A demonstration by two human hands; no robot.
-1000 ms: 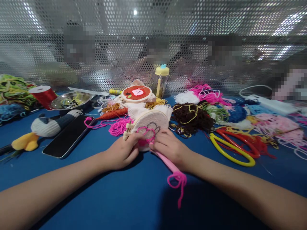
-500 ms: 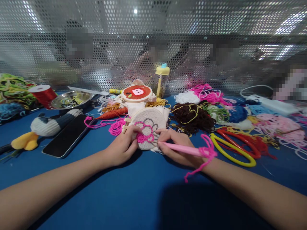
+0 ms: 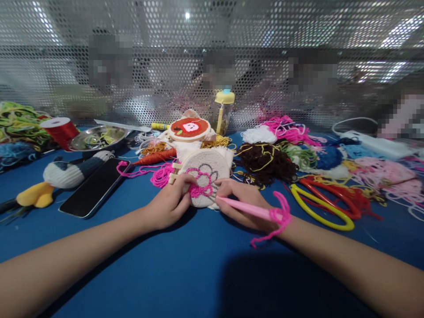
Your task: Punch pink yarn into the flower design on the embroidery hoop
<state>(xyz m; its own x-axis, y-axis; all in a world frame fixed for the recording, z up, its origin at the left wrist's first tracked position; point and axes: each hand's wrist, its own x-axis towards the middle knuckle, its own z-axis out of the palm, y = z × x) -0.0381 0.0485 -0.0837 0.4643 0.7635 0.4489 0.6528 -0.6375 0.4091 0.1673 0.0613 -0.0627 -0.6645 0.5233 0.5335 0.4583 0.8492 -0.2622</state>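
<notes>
My left hand [image 3: 175, 198] is closed on the left edge of a round embroidery hoop [image 3: 217, 165], thumb in front. Stretched in the hoop is pale cloth with a drawn flower outline, part of it worked in bright pink yarn loops [image 3: 198, 191]. In my right hand [image 3: 240, 201] is a pink punch needle [image 3: 251, 208], gripped like a pen. Its metal tip points left at the cloth beside the pink loops; whether it pierces the cloth I cannot tell. Pink yarn [image 3: 281, 218] trails from the handle's back end. The hoop leans back, tilted toward me.
Behind stands a second hoop with a red design [image 3: 190, 128], near a yellow-lidded jar [image 3: 224, 110]. To the left lie a phone [image 3: 92, 190], a plush toy [image 3: 62, 174] and a metal bowl [image 3: 114, 143]. Brown yarn [image 3: 266, 161] and red-and-yellow-handled scissors [image 3: 323, 210] are at right.
The punch needle's back end has swung slightly left and its tip has shifted left along the cloth, the yarn tail moving with it. My left hand and the hoop stay nearly still.
</notes>
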